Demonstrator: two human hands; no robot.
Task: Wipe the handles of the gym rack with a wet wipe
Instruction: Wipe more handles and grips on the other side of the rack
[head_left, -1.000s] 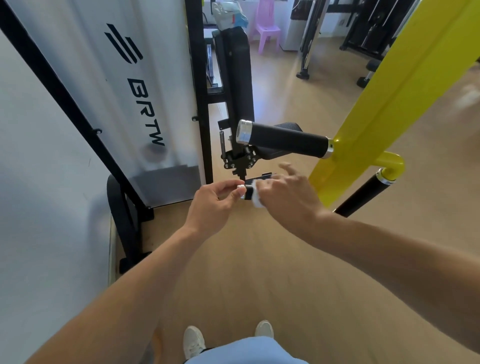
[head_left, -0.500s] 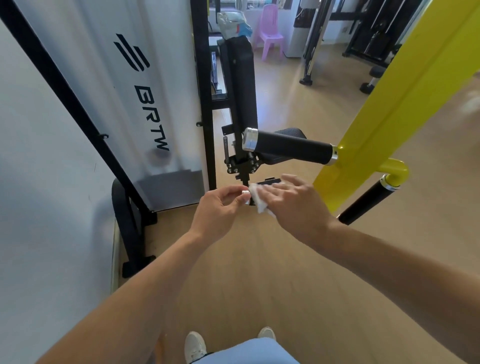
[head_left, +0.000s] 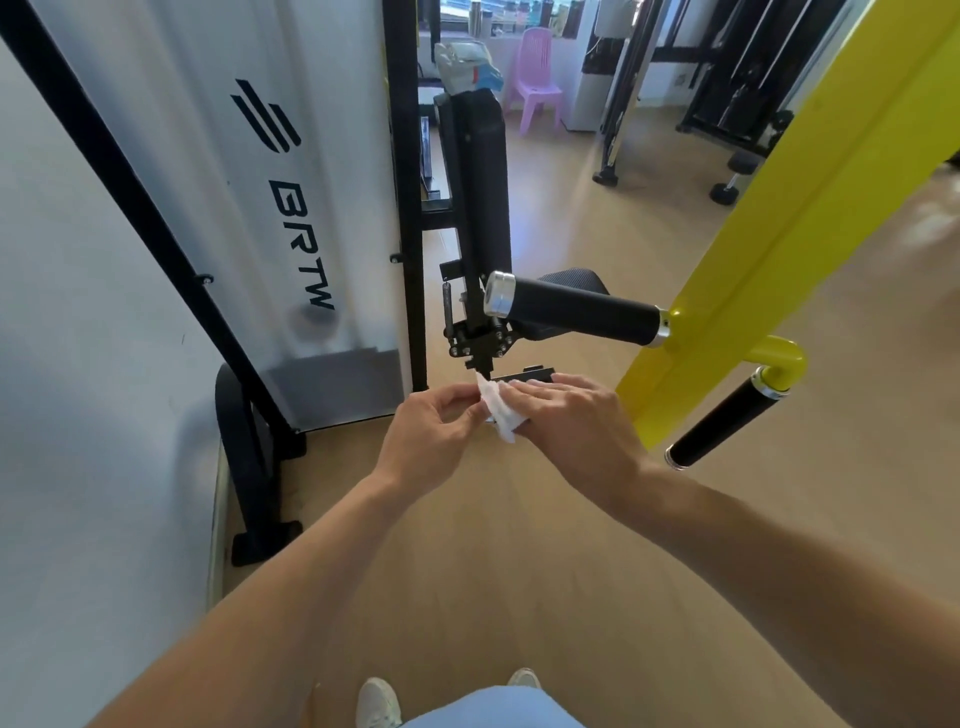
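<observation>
White panel (head_left: 218, 197) with black letters BRTW stands far to the left of my hands, leaning inside a black frame (head_left: 130, 208); the foot of this frame rests on the wooden floor (head_left: 519, 545) below and left of my left hand. My left hand (head_left: 431, 436) is in front of me, its fingers curled, and the thumb and first fingers pinch the left edge of the wet wipe (head_left: 498, 413); the wipe is white and partly unfolded, and it sits between my two hands, just under the black bracket (head_left: 480, 338) of the machine. My right hand (head_left: 576, 426) is close beside the left one, nearly touching it; its fingers lie rather straight over the right part of the wipe, and the thumb is hidden under the hand, so how it holds the wipe from below I cannot tell. Above my hands a black padded backrest (head_left: 483, 192) stands upright. Just above my right hand is the upper handle (head_left: 576, 309), black grip with a silver cap on its end, pointing left from the yellow beam (head_left: 810, 208); the wipe is not touching it. To the right of my right hand, apart from it, the lower handle (head_left: 722, 423) points down and left from a yellow elbow. Far behind my hands stands a pink chair (head_left: 535, 88); at the bottom, between my arms, I see my white shoes (head_left: 379, 701).
</observation>
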